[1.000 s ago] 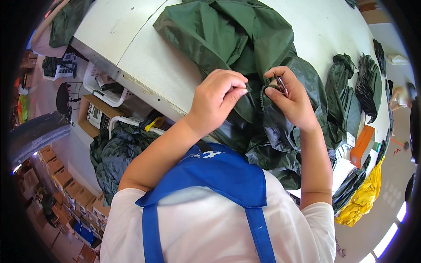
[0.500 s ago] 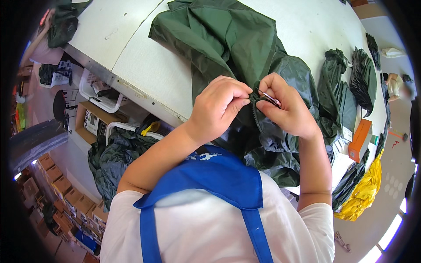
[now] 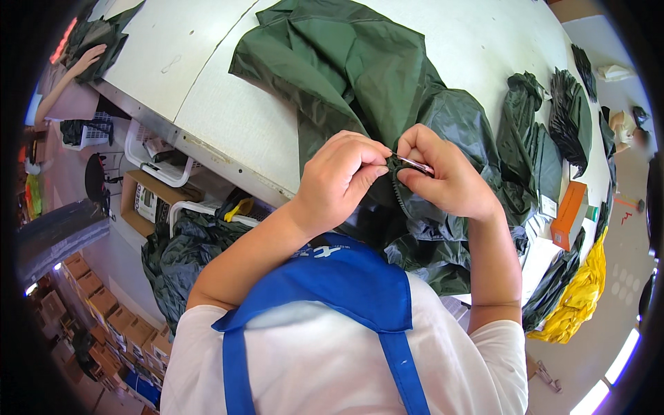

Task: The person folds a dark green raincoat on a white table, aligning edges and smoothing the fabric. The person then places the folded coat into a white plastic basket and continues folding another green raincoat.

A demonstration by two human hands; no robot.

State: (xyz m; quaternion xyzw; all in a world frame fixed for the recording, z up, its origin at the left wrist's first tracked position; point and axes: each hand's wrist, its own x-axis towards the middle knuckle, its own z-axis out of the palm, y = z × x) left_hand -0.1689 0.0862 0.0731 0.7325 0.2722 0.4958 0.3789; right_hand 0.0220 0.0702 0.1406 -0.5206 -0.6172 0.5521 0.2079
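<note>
A dark green, shiny waterproof garment [image 3: 373, 66] lies bunched on the white table in front of me and hangs over its near edge. A toothed zipper [image 3: 400, 196] runs down it just below my hands. My right hand [image 3: 453, 176] is closed around small metal thread snips [image 3: 415, 164], whose tips point left at my other fingers. My left hand [image 3: 339, 176] is pinched shut at those tips, over the garment. What lies between its thumb and forefinger is too small to make out.
More folded green garments [image 3: 522, 131] lie on the right of the table [image 3: 228, 131], near an orange box [image 3: 569, 214] and a yellow garment [image 3: 574, 297]. Below the left edge are white baskets [image 3: 159, 162] and a cardboard box [image 3: 131, 200]. Another person's hand [image 3: 90, 59] handles dark fabric at far left.
My hands have sunk slightly toward me, and the snips lie flatter, with their tips now at my left fingertips. At far left, the other person's hand has shifted on the dark fabric.
</note>
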